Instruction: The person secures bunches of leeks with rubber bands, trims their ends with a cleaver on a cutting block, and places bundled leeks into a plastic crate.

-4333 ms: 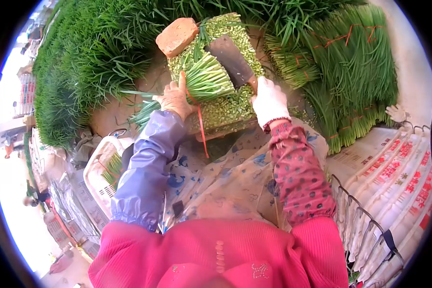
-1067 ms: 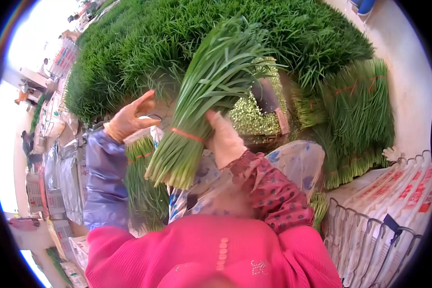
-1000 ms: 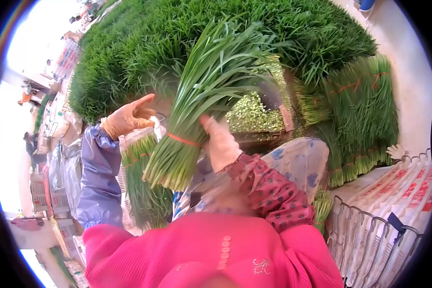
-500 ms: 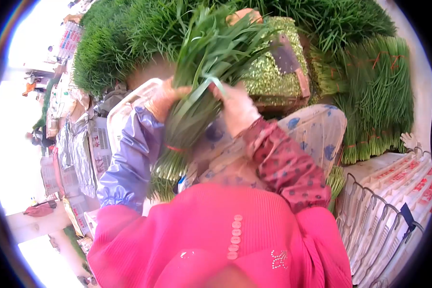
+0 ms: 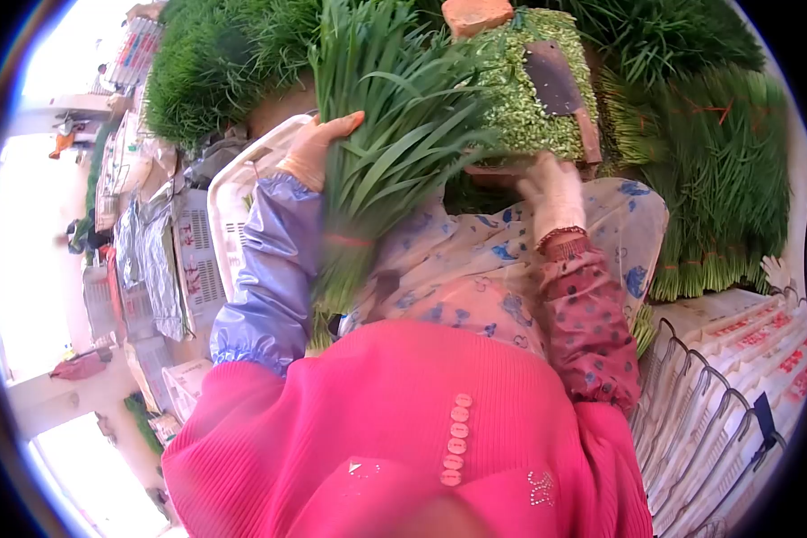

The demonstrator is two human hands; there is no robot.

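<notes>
My left hand (image 5: 316,151) is closed around a bundle of long green chives (image 5: 381,148), thumb across the leaves. The bundle leans over my lap, leaf ends away from me, with a red band (image 5: 348,240) around its lower part. My right hand (image 5: 551,193), in a pale glove, is apart from the bundle at the near edge of a block covered with chopped green bits (image 5: 511,112). Motion blurs its fingers, so their grip is unclear. A cleaver (image 5: 551,76) with a dark blade lies on the bits, its handle toward my right hand.
Loose chives (image 5: 224,81) are heaped at the back. Tied bundles (image 5: 726,179) stand on the right, above white crates (image 5: 717,386) with wire handles. A white plastic basket (image 5: 229,215) sits beside my left arm. A brick-coloured block (image 5: 477,14) rests behind the chopped bits.
My right hand has left the bundle and moved right to the block's near edge. The pale tie it held at the bundle's middle no longer shows. My left hand still grips the chives.
</notes>
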